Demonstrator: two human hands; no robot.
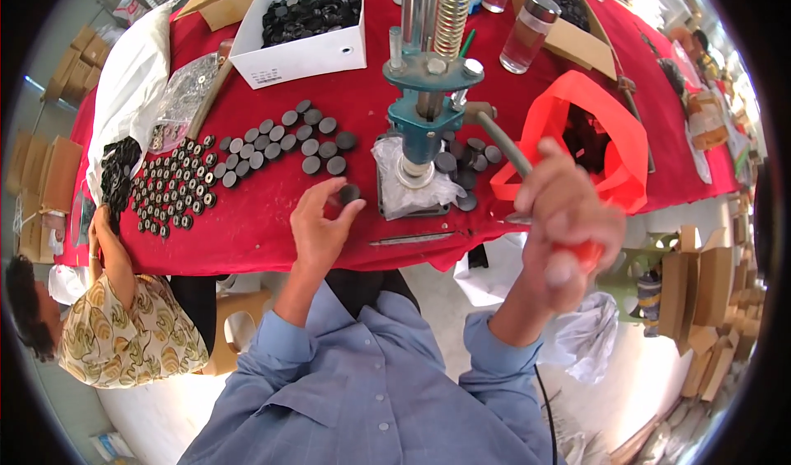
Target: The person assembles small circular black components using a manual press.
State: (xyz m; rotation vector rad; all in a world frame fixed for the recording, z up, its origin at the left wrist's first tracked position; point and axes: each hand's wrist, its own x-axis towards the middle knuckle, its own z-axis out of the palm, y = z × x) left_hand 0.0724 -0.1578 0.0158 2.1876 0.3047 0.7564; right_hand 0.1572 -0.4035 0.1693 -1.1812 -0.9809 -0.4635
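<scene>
My left hand (317, 227) pinches a small round black cap (350, 194) between thumb and fingers, just left of the press base. My right hand (562, 213) is closed round the lever (504, 139) of a green hand press (414, 123), over its red grip (583, 255). The press's lower end (414, 172) stands over a base covered in clear plastic film (441, 194). Several black caps (264, 142) lie in a loose group left of the press. Further left, many small ring-centred discs (175, 186) are spread out. More caps (474, 153) lie right of the press.
A white box (298, 71) of black pieces stands at the back, with a cardboard box (581, 43) and a glass jar (529, 32) to the right. An open red bag (630, 156) sits beside the lever. At left, another person (132, 325) reaches toward a white sack (132, 77).
</scene>
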